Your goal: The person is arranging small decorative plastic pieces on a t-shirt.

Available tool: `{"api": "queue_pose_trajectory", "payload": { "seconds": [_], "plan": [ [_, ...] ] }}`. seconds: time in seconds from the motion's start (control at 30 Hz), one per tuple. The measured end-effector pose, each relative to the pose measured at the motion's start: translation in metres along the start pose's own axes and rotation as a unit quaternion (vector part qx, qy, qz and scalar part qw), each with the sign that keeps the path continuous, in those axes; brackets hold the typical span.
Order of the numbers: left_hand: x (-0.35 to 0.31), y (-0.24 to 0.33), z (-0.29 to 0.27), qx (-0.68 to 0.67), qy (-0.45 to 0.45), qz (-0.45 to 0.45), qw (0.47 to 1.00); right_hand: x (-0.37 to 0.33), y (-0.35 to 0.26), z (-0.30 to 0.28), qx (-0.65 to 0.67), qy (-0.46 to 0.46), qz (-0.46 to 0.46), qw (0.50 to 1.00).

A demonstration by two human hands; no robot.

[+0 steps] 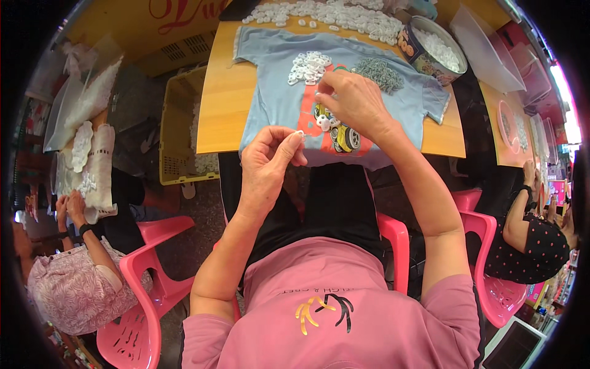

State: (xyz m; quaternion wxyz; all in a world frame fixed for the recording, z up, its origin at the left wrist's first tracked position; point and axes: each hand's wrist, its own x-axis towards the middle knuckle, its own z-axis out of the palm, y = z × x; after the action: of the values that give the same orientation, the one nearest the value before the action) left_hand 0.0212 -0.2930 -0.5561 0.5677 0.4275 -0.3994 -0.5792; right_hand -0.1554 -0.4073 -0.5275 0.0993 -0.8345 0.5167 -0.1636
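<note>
Close to the table's front edge, my left hand (270,154) pinches a small white plastic piece (300,133) between thumb and fingertips. My right hand (356,101) hangs over the blue T-shirt (276,80) spread on the table, its fingers bent together; anything in them is too small to make out. Just beyond that hand lies a heap of small grey metal parts (379,74). To its left is a pile of small white plastic pieces (309,67). A few white pieces (326,122) rest on the shirt's printed yellow car, below my right hand.
Many loose white pieces (344,18) cover the table's far side. A round tin (433,50) of white pieces stands at the far right. A yellow crate (178,129) sits left of the table. Two people (80,283) (534,240) work at side tables in pink chairs (147,283).
</note>
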Motion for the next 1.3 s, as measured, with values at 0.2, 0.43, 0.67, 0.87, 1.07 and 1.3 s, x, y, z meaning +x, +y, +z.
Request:
{"api": "queue_pose_trajectory", "payload": {
  "seconds": [0.2,0.43,0.67,0.87,1.07,1.3],
  "plan": [
    [-0.003,0.010,0.005,-0.013,0.010,0.007,1.000,-0.021,-0.009,-0.014,0.449,0.000,0.061,0.891],
    [-0.007,0.022,0.023,-0.071,0.006,0.065,0.995,-0.059,-0.023,-0.033,0.655,-0.037,0.125,0.744],
    [-0.012,0.024,0.033,-0.086,-0.025,0.075,0.993,-0.080,-0.030,-0.039,0.692,-0.029,0.140,0.708],
    [-0.015,0.023,0.035,-0.102,-0.044,0.072,0.991,-0.089,-0.032,-0.036,0.701,-0.001,0.127,0.702],
    [-0.015,0.022,0.044,-0.124,-0.024,0.081,0.989,-0.094,-0.032,-0.017,0.639,0.051,0.061,0.765],
    [-0.012,0.012,0.040,-0.105,-0.027,0.071,0.992,-0.101,-0.026,0.002,0.629,0.052,0.080,0.772]
  ]
}}
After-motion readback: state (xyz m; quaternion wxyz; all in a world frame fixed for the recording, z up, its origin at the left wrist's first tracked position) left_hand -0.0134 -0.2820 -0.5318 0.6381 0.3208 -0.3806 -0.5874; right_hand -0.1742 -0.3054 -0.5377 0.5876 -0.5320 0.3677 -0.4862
